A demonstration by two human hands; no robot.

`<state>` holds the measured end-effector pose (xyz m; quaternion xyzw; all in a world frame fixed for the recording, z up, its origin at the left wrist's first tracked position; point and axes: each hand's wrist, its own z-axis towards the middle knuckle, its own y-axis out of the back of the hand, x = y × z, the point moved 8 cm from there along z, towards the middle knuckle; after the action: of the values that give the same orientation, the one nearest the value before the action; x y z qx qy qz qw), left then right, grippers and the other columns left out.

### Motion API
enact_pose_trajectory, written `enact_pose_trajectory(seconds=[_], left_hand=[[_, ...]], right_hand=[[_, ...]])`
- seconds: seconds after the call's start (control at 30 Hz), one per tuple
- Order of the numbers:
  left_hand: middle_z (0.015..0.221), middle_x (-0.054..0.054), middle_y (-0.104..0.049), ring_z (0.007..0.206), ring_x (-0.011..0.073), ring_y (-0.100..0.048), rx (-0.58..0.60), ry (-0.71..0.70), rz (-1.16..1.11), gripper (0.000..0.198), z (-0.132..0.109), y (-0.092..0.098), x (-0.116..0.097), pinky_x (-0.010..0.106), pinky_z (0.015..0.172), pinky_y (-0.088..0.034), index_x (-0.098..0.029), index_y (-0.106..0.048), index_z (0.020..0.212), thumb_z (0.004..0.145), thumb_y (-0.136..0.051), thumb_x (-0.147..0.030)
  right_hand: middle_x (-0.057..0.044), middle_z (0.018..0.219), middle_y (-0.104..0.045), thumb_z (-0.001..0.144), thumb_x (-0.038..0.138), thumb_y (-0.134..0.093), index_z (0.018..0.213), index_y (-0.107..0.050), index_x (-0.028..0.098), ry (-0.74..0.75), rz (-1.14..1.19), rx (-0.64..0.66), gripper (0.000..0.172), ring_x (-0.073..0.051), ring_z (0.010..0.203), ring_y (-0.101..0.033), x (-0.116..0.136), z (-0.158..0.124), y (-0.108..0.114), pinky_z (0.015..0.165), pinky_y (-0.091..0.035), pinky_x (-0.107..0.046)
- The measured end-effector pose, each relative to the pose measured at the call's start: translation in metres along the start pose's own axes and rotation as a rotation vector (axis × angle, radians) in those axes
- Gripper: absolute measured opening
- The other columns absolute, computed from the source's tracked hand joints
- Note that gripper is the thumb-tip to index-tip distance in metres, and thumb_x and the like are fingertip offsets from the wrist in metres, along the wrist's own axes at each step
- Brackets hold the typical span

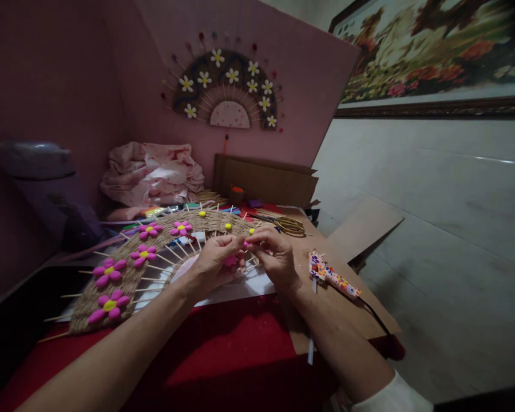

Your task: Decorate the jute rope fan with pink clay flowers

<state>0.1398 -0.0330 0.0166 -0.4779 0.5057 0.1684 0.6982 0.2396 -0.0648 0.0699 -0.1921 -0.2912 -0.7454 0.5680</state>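
A fan-shaped jute craft piece (124, 269) with wooden skewer spokes lies on the red table. Several pink petal flowers (110, 271) with yellow centres are stuck on its arc, and yellow dots (228, 226) sit further round it. My left hand (217, 260) and my right hand (274, 254) meet over the fan's right part, fingers pinched together on small pink petal pieces (230, 261). Both hands are closed on these pieces.
A patterned glue gun (332, 276) with a black cord lies on cardboard (369, 312) to the right. Gold scissors (288, 225) and small pots lie behind the hands. A finished flower fan (227, 91) hangs on the pink wall. Crumpled pink cloth (152, 171) sits at the back left.
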Motion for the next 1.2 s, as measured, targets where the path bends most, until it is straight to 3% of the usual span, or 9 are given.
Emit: enact_pose_trajectory(seconds=[0.13, 0.63, 1.2], left_hand=[[0.042, -0.003, -0.052, 0.035, 0.0045, -0.039, 0.008, -0.024, 0.001, 0.031, 0.0003, 0.0001, -0.0017, 0.016, 0.036, -0.029, -0.013, -0.058, 0.063, 0.063, -0.078, -0.036], [0.047, -0.002, -0.054, 0.035, 0.0035, -0.036, 0.013, -0.021, 0.007, 0.035, -0.0004, 0.0011, -0.0018, 0.017, 0.036, -0.031, -0.014, -0.055, 0.060, 0.071, -0.070, -0.043], [0.045, -0.003, -0.053, 0.035, 0.0027, -0.034, -0.009, -0.035, 0.011, 0.030, 0.0002, 0.0028, -0.0025, 0.017, 0.038, -0.031, -0.014, -0.057, 0.063, 0.067, -0.075, -0.037]], right_hand=[[-0.002, 0.083, -0.057, 0.079, 0.026, -0.066, 0.085, -0.065, 0.022, -0.030, -0.014, 0.026, 0.007, -0.014, 0.078, -0.054, -0.0027, 0.0008, -0.0020, 0.058, -0.043, -0.024], [-0.001, 0.080, -0.058, 0.080, 0.024, -0.066, 0.082, -0.066, 0.022, 0.016, -0.034, -0.002, 0.002, -0.014, 0.079, -0.054, -0.0001, 0.0006, 0.0011, 0.062, -0.043, -0.025], [-0.002, 0.083, -0.059, 0.081, 0.024, -0.064, 0.085, -0.066, 0.022, -0.006, -0.037, 0.019, 0.005, -0.014, 0.080, -0.055, -0.0022, 0.0001, -0.0007, 0.063, -0.044, -0.026]])
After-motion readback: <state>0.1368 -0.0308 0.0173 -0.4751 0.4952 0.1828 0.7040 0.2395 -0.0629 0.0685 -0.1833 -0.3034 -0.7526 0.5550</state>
